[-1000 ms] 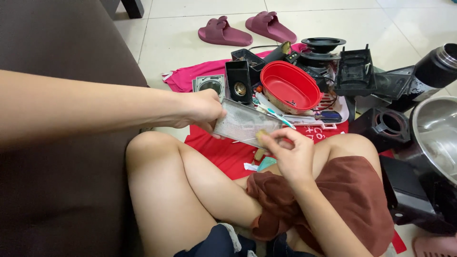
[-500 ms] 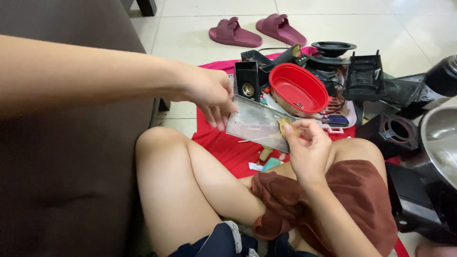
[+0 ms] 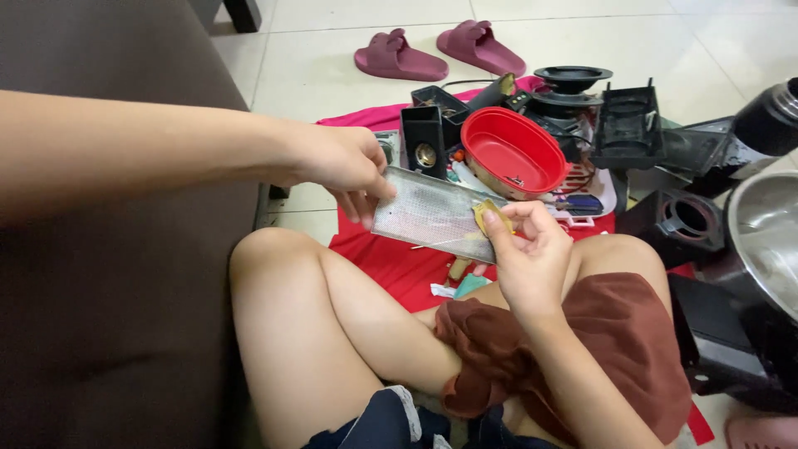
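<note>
My left hand (image 3: 345,166) grips the left end of a flat silver mesh panel (image 3: 428,214), held level above my knees. My right hand (image 3: 524,254) is at the panel's right end, with thumb and fingers pinched on a small yellowish piece (image 3: 490,214) against its edge. I sit cross-legged, with a red cloth (image 3: 391,262) on the floor under the panel.
A red oval bowl (image 3: 511,150) lies behind the panel among black speaker parts (image 3: 424,141) and black plastic housings (image 3: 628,125). Two maroon slippers (image 3: 436,50) rest on the tiled floor. A steel bowl (image 3: 765,241) sits at right, and a brown sofa (image 3: 100,333) rises at left.
The mesh panel has been lifted up and toward me off the pile. My right hand has come up to its right end with the small piece.
</note>
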